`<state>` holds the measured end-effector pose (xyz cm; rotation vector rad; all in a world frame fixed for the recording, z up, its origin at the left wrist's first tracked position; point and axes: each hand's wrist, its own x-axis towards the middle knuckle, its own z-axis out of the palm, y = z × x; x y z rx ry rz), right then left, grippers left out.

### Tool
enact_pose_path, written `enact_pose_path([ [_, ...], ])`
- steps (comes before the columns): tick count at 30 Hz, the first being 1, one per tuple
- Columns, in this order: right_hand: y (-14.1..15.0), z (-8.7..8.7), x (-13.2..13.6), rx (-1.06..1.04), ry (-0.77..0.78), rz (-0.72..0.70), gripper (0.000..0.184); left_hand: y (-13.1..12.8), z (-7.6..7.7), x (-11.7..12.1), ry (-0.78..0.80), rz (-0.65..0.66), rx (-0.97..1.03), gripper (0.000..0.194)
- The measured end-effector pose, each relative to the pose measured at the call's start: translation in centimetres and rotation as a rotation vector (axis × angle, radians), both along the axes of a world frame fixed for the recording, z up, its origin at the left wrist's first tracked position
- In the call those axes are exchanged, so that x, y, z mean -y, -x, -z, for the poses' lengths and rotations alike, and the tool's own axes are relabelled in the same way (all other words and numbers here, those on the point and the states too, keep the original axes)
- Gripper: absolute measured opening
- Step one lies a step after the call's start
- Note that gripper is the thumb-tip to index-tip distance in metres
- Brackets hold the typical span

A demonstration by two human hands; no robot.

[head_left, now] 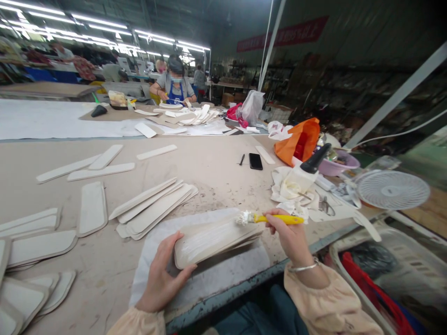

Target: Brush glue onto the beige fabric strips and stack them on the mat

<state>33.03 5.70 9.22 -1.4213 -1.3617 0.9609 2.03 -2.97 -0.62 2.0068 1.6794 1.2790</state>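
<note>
A stack of thin, flat, pale panels [209,237] with rounded corners, its top face streaked with glossy wet white, lies over a smooth white sheet [209,286] on the scuffed beige table [223,181], long axis running from near left to far right. The left hand [164,270] clasps its near left end, thumb and fingers parted by the panels' width, while the right hand [288,232] pinches closed around the smooth yellow handle of a brush [278,218], whose white-clotted bristles point left onto the far right end.
</note>
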Motion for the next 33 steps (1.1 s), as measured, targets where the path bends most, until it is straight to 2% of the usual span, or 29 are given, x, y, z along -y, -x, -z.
enact_pose_path([
  [3,2.5,0.4,1.4,-0.119,0.064,-0.184,0.022,0.1,0.2,0.0,0.013,0.000,-0.005,0.070],
  [5,3.5,0.8,1.8,-0.097,0.118,-0.285,0.019,0.2,0.2,-0.1,0.018,-0.002,-0.009,0.070],
  [6,3.5,1.0,1.7,-0.069,0.132,-0.293,0.017,0.2,0.2,-0.1,0.017,-0.004,-0.011,0.070],
  [9,1.4,1.0,0.6,0.022,0.120,-0.165,0.018,0.2,0.1,-0.1,0.015,-0.006,-0.016,0.069],
  [12,-1.7,0.5,-0.3,0.152,0.050,0.002,0.021,0.2,0.1,-0.1,0.029,-0.002,-0.020,0.068],
  [14,-2.5,0.1,-0.2,0.204,-0.010,0.056,0.021,0.2,0.2,-0.1,0.038,0.004,-0.018,0.067],
  [16,-1.9,-0.1,0.4,0.168,-0.044,0.019,0.022,0.2,0.2,-0.1,0.030,0.008,-0.020,0.067],
  [19,0.1,0.0,1.5,0.091,-0.016,-0.186,0.020,0.2,0.2,-0.1,0.009,0.009,-0.027,0.067],
  [21,0.6,0.1,1.6,0.116,0.009,-0.250,0.019,0.2,0.1,-0.1,0.013,0.005,-0.025,0.067],
  [23,-0.1,0.2,1.2,0.178,-0.009,-0.180,0.019,0.3,0.1,-0.1,0.021,0.005,-0.023,0.066],
  [26,-2.2,-0.1,0.2,0.261,-0.064,0.008,0.019,0.3,0.1,-0.1,0.022,0.006,-0.019,0.066],
  [28,-2.8,-0.2,-0.2,0.245,-0.076,0.078,0.021,0.3,0.2,0.0,0.027,0.004,-0.013,0.067],
  [30,-2.0,-0.2,-0.2,0.168,-0.078,0.072,0.023,0.3,0.3,0.0,0.034,0.003,-0.005,0.067],
  [33,0.7,0.4,0.2,0.075,-0.067,-0.072,0.023,0.2,0.3,-0.1,0.043,0.005,0.009,0.066],
])
